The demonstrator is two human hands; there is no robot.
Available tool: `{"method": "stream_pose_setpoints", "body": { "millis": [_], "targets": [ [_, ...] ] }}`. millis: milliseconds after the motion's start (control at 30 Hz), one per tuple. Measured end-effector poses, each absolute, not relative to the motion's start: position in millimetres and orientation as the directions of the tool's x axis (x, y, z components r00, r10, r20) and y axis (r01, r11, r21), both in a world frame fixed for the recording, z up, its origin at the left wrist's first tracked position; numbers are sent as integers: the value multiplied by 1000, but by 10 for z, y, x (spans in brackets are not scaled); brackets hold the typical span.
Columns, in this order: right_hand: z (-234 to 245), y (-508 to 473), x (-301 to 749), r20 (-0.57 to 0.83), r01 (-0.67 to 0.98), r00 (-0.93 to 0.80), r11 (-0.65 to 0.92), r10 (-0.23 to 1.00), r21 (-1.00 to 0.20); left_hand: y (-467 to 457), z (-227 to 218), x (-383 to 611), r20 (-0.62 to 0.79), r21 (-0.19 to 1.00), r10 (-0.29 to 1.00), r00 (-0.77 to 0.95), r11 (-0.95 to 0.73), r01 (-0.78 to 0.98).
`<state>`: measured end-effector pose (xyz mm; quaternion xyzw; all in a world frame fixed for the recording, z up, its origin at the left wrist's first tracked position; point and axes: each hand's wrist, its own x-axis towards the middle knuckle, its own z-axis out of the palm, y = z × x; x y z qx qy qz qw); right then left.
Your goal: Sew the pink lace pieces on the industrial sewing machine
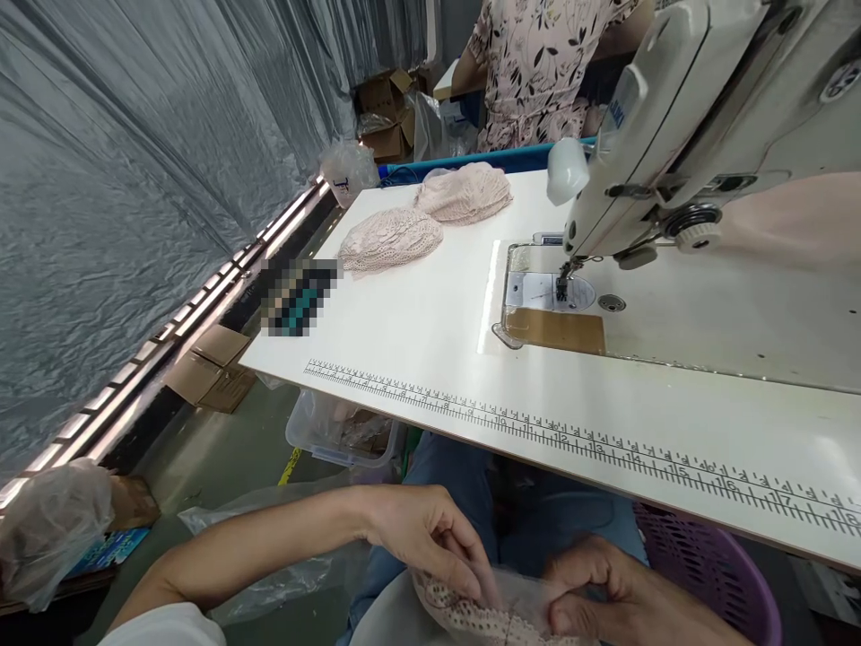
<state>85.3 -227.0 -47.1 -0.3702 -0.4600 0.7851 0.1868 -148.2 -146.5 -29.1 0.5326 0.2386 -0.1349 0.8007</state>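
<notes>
Low in the view, in front of my lap, a piece of pale pink lace fabric (494,619) with a sheer part is stretched between my hands. My left hand (437,543) pinches its left side between thumb and fingers. Gripping the sheer part at the right is my right hand (598,592), fingers curled and slightly blurred. The fabric's lower part runs out of view at the bottom edge. Two pale pink lace pieces, a nearer one (391,240) and a farther one (465,193), lie on the white sewing table (404,332) beyond my hands.
A sewing machine (646,161) stands on the table's right, its needle above the metal plate. A printed ruler (498,417) runs along the front edge. Below are a clear plastic bin (316,426), a purple basket (730,565) and a cardboard box (212,368). Another person (538,72) sits beyond.
</notes>
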Motion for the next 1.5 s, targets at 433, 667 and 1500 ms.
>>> {"method": "stream_pose_setpoints", "body": {
  "millis": [433,667,1500],
  "targets": [
    [-455,-2286,821,-447,87,-642,-520,622,-850,-1520,-292,-1464,-603,705,92,792,526,476],
    [-522,-2322,746,-446,87,-611,-505,654,-859,-1544,-270,-1450,-695,656,139,706,525,542],
    [-283,-2436,873,-181,347,-254,-85,950,-934,-1573,-65,-1428,-612,786,359,705,373,492]
  ]
}}
